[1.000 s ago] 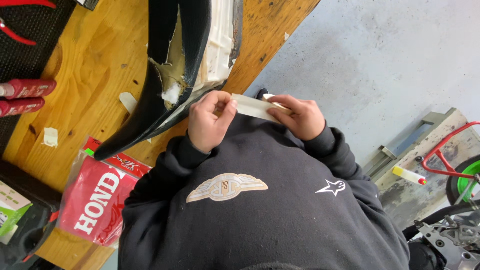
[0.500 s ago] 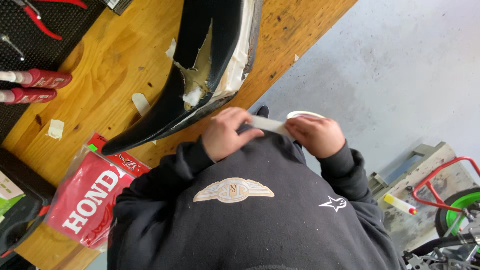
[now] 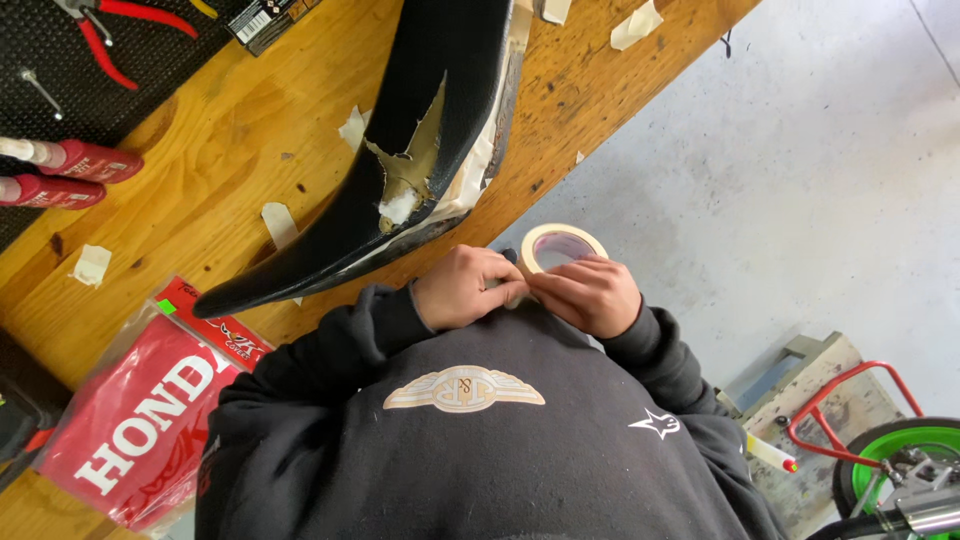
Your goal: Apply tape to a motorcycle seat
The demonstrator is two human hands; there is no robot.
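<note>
Partly, the torn black motorcycle seat [image 3: 400,160] is running off the top edge on the wooden workbench [image 3: 200,180]. Both hands are meeting at the chest: the left hand [image 3: 465,290] is pinching, fingers curled, the cream masking-tape roll [image 3: 560,248]; the right hand [image 3: 590,292] is gripping it. A red plastic package [image 3: 140,420] is lying bottom left.

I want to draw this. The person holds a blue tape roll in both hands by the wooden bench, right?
Not quite: the tape is cream, not blue. The head view shows the left hand and right hand holding it by the wooden bench.
</note>
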